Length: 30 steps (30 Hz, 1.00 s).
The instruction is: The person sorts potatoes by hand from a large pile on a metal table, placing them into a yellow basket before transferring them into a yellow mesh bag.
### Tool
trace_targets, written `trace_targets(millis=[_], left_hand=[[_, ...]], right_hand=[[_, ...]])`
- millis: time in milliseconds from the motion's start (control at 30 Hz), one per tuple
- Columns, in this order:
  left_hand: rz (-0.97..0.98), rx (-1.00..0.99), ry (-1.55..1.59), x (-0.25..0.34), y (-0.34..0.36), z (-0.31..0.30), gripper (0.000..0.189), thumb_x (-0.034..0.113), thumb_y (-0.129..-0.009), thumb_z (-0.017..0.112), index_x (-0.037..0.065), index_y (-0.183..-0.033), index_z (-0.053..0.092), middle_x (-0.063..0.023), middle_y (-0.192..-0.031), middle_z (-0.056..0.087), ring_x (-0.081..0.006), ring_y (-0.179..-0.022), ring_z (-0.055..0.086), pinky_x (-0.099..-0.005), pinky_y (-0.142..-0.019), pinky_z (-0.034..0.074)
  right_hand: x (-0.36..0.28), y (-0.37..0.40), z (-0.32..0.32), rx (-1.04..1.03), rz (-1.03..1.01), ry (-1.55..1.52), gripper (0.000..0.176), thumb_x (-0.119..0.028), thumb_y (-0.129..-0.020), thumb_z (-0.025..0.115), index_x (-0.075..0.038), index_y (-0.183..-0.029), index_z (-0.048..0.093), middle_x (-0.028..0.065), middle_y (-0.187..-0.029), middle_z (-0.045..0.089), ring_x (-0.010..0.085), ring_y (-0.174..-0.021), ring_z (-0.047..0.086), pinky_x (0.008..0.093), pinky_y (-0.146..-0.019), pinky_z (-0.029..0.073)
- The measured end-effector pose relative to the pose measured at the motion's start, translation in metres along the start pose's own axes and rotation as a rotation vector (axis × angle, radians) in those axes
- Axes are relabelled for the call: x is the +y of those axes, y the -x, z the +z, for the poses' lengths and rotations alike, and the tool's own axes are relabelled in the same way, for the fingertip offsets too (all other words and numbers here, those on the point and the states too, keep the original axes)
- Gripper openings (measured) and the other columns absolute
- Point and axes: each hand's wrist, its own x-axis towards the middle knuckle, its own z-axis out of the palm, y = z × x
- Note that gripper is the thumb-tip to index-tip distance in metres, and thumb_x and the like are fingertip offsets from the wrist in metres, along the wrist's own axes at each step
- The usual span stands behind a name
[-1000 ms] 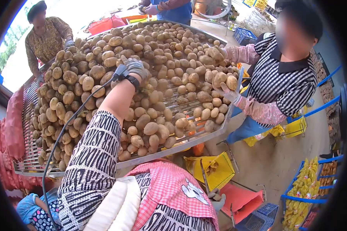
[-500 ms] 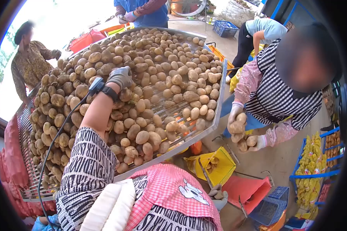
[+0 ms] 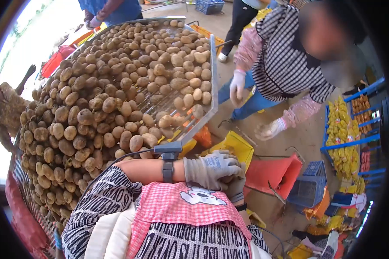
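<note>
My left hand [image 3: 214,169], in a grey glove, is in front of the apron with its fingers curled over my right hand [image 3: 236,188]. Whatever lies under those fingers is hidden. The right hand's gloved palm and wrist show, but its fingers are mostly covered. Both hands are just below an open yellow bag [image 3: 242,144], right of the front corner of a metal sorting table [image 3: 203,123]. Many potatoes [image 3: 85,116] are heaped on that table, thickest on the left, with bare slats showing near the front corner.
A co-worker in a striped top [image 3: 281,47] stands across on the right, gloved hands apart. Nearby are an open red bag [image 3: 274,172], a blue crate [image 3: 307,185] and a rack of yellow net bags [image 3: 343,142]. Other people are at the table's far and left sides.
My left hand has come back from the potato heap to my right hand, which held potatoes before. The co-worker's hands no longer hold potatoes. The view has shifted right and down.
</note>
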Motion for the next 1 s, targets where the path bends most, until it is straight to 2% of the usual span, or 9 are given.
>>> trace_targets(millis=[133, 200, 233, 333, 533, 633, 867, 933, 1000], left_hand=[[-0.403, -0.138, 0.776, 0.002, -0.005, -0.005, 0.042, 0.013, -0.091, 0.07, 0.002, -0.129, 0.056, -0.0148, -0.12, 0.065, -0.0259, -0.111, 0.065, -0.0369, -0.095, 0.052], [-0.391, -0.074, 0.535, -0.016, -0.007, -0.005, 0.037, 0.009, -0.095, 0.065, 0.0, -0.129, 0.056, -0.011, -0.118, 0.066, -0.0196, -0.108, 0.064, -0.0347, -0.096, 0.052], [-0.474, -0.016, 0.632, -0.024, -0.009, -0.005, 0.033, 0.009, -0.096, 0.063, 0.0, -0.127, 0.057, -0.0088, -0.117, 0.065, -0.0168, -0.106, 0.063, -0.0331, -0.095, 0.051], [-0.659, 0.126, 0.702, -0.058, -0.008, -0.001, 0.027, 0.022, -0.095, 0.063, 0.005, -0.117, 0.064, -0.0077, -0.108, 0.07, -0.0159, -0.098, 0.065, -0.0327, -0.088, 0.052], [-0.819, 0.276, 0.034, -0.112, 0.048, -0.041, 0.021, 0.018, -0.094, 0.064, 0.005, -0.111, 0.065, -0.006, -0.088, 0.067, -0.0149, -0.078, 0.057, -0.0322, -0.072, 0.05], [-0.814, 0.384, 0.228, -0.127, 0.062, -0.015, 0.011, 0.01, -0.094, 0.062, 0.003, -0.102, 0.063, -0.0019, -0.086, 0.061, -0.0109, -0.081, 0.054, -0.0287, -0.071, 0.047], [-0.796, 0.057, 0.528, -0.091, 0.049, 0.023, 0.017, 0.01, -0.1, 0.056, 0.001, -0.112, 0.065, -0.0003, -0.103, 0.064, -0.0082, -0.094, 0.055, -0.0237, -0.086, 0.044], [-0.831, 0.05, 0.603, -0.085, 0.042, 0.028, 0.018, 0.01, -0.1, 0.056, 0.001, -0.113, 0.064, -0.0012, -0.104, 0.064, -0.0085, -0.097, 0.056, -0.0239, -0.089, 0.045], [-0.817, -0.008, 0.552, -0.087, 0.04, 0.027, 0.018, 0.01, -0.1, 0.055, 0.001, -0.113, 0.064, -0.0024, -0.105, 0.065, -0.0097, -0.098, 0.057, -0.025, -0.09, 0.046]], right_hand=[[0.003, 0.058, -0.013, 0.203, -0.172, 0.277, 0.064, -0.047, -0.092, 0.062, -0.008, -0.14, 0.05, 0.0129, -0.136, 0.058, 0.0315, -0.12, 0.058, 0.0489, -0.099, 0.05], [-0.004, 0.077, -0.028, -0.055, -0.208, 0.161, 0.069, -0.051, -0.091, 0.061, -0.012, -0.146, 0.046, 0.0095, -0.136, 0.058, 0.0275, -0.117, 0.06, 0.0425, -0.079, 0.058], [-0.005, 0.088, -0.038, 0.064, -0.304, 0.209, 0.071, -0.049, -0.089, 0.065, -0.015, -0.148, 0.045, 0.0082, -0.14, 0.056, 0.0246, -0.116, 0.061, 0.0359, -0.064, 0.06], [-0.006, 0.115, -0.052, 0.134, -0.455, 0.08, 0.071, -0.052, -0.09, 0.064, -0.017, -0.149, 0.044, 0.0071, -0.144, 0.054, 0.0239, -0.116, 0.061, 0.0347, -0.066, 0.06], [-0.012, 0.16, -0.082, 0.214, -0.672, 0.008, 0.066, -0.055, -0.092, 0.059, -0.02, -0.148, 0.047, 0.0074, -0.146, 0.052, 0.026, -0.12, 0.059, 0.034, -0.066, 0.06], [-0.018, 0.173, -0.088, 0.359, -0.767, -0.059, 0.064, -0.051, -0.088, 0.065, -0.016, -0.14, 0.053, 0.0125, -0.133, 0.061, 0.031, -0.115, 0.06, 0.035, -0.066, 0.059], [-0.001, 0.211, -0.154, 0.623, -0.964, -0.42, 0.044, -0.045, -0.093, 0.06, -0.012, -0.123, 0.063, 0.0107, -0.126, 0.065, 0.0338, -0.118, 0.062, 0.0405, -0.076, 0.059], [0.014, 0.225, -0.174, 0.933, -0.979, -0.447, 0.051, -0.048, -0.096, 0.054, -0.008, -0.126, 0.061, 0.0101, -0.124, 0.066, 0.026, -0.106, 0.065, 0.0341, -0.073, 0.058], [0.032, 0.278, -0.29, 0.211, -1.044, -0.401, 0.048, -0.045, -0.097, 0.053, -0.005, -0.122, 0.061, 0.0098, -0.121, 0.065, 0.0244, -0.103, 0.064, 0.0328, -0.077, 0.058]])
